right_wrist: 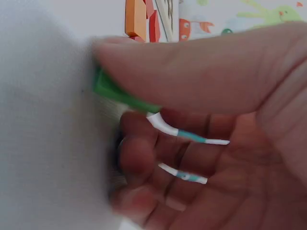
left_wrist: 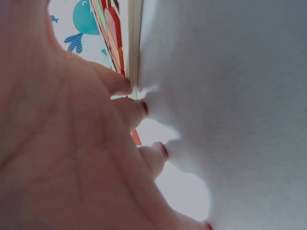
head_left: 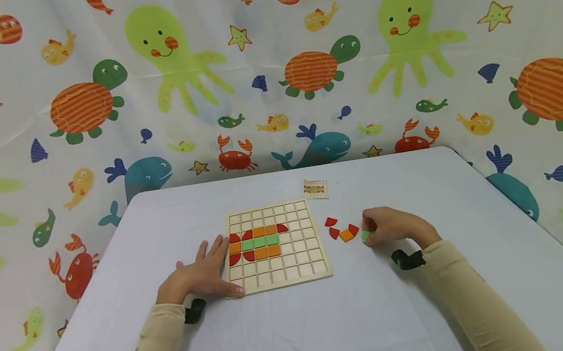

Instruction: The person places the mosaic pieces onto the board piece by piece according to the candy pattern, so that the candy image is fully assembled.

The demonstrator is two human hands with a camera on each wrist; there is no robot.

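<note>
A wooden grid board (head_left: 301,265) lies on the white table with orange, green and red tiles set in rows on its left half. My left hand (head_left: 201,272) is spread at the board's left edge, thumb on the near left corner and fingertips at the side. In the left wrist view, the fingers (left_wrist: 129,112) reach along the board's rim (left_wrist: 134,43). My right hand (head_left: 390,226) pinches a green tile (right_wrist: 117,93) between thumb and fingers, close over the table right of the board. Left of that hand lie an orange tile (head_left: 346,235) and several red quarter-round tiles (head_left: 331,222).
A small pattern card (head_left: 316,189) lies behind the board, near its far right corner. The white table (head_left: 329,330) stretches around the board. A curtain with sea animals (head_left: 256,35) hangs behind the table. Each wrist wears a small black camera (head_left: 406,259).
</note>
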